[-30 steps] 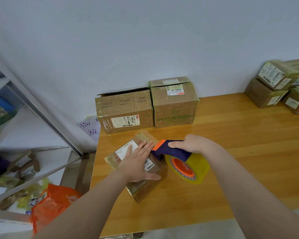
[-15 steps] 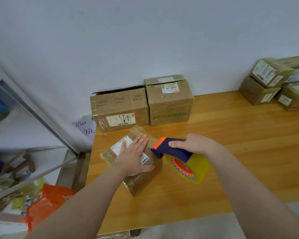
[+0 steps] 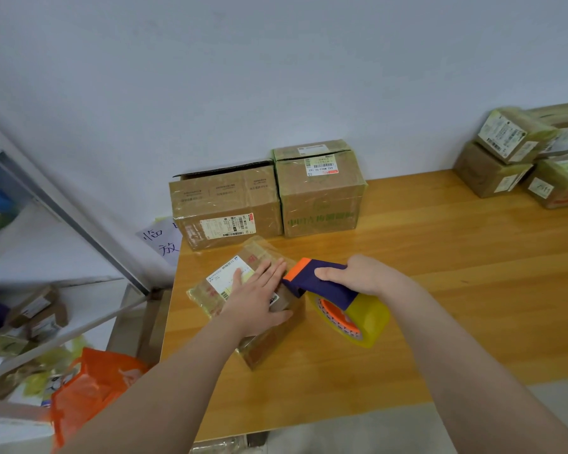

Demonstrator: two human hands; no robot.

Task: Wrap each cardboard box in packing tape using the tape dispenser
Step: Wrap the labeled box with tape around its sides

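Observation:
A small cardboard box (image 3: 220, 290) with a white label and shiny tape on it lies near the left end of the wooden table (image 3: 456, 273). My left hand (image 3: 259, 299) presses flat on its top, fingers straight. My right hand (image 3: 361, 273) grips the purple and orange tape dispenser (image 3: 322, 283), which carries a yellowish tape roll (image 3: 358, 319). The dispenser's orange front end sits at the box's right top edge, next to my left fingertips.
Two larger taped boxes (image 3: 227, 208) (image 3: 322, 194) stand against the wall behind. A stack of small taped boxes (image 3: 518, 155) sits at the table's far right. A metal shelf (image 3: 63, 211) with parcels and an orange bag (image 3: 92, 388) are to the left.
The two hands, the box and the dispenser keep almost the same pose; the dispenser's front end has stayed at the box's right edge. The view has shifted slightly.

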